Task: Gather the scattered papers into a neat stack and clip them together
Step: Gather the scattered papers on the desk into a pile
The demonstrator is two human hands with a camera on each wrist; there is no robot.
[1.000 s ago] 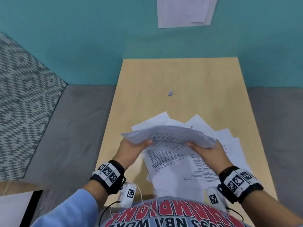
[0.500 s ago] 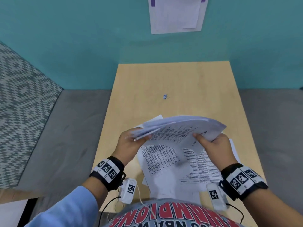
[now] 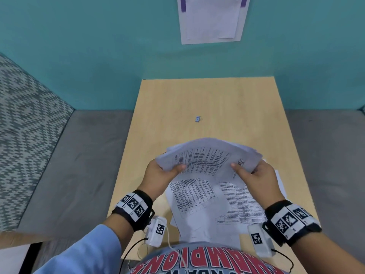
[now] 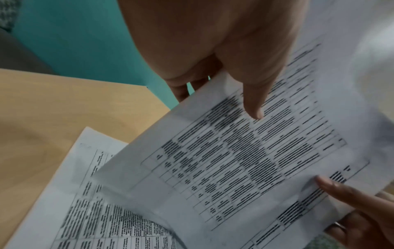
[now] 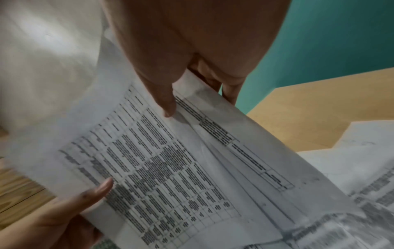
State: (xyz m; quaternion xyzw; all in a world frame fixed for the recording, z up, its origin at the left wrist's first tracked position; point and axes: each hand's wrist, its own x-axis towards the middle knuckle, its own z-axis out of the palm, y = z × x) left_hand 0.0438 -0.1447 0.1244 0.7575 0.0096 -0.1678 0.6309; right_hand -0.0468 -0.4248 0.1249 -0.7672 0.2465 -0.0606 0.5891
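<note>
A bundle of printed papers (image 3: 209, 155) is lifted above the wooden table (image 3: 227, 99), bowed upward between both hands. My left hand (image 3: 162, 173) grips its left edge, thumb on top (image 4: 253, 107). My right hand (image 3: 254, 175) grips the right edge the same way, thumb over the sheets (image 5: 168, 107). Up close the bundle (image 4: 245, 160) (image 5: 170, 168) shows tables of text, its sheets fanned unevenly. More printed sheets (image 3: 213, 206) still lie overlapped on the table beneath. A small binder clip (image 3: 198, 119) lies alone further back on the table.
A teal wall (image 3: 98, 56) stands behind the table, with paper sheets (image 3: 212, 18) taped to it. Grey floor (image 3: 79, 165) flanks the table on both sides. A patterned fabric surface (image 3: 25, 135) sits at the left.
Both hands have raised the gathered bundle off the table and tilted it, printed side toward me. The head view has shifted a little downward.
</note>
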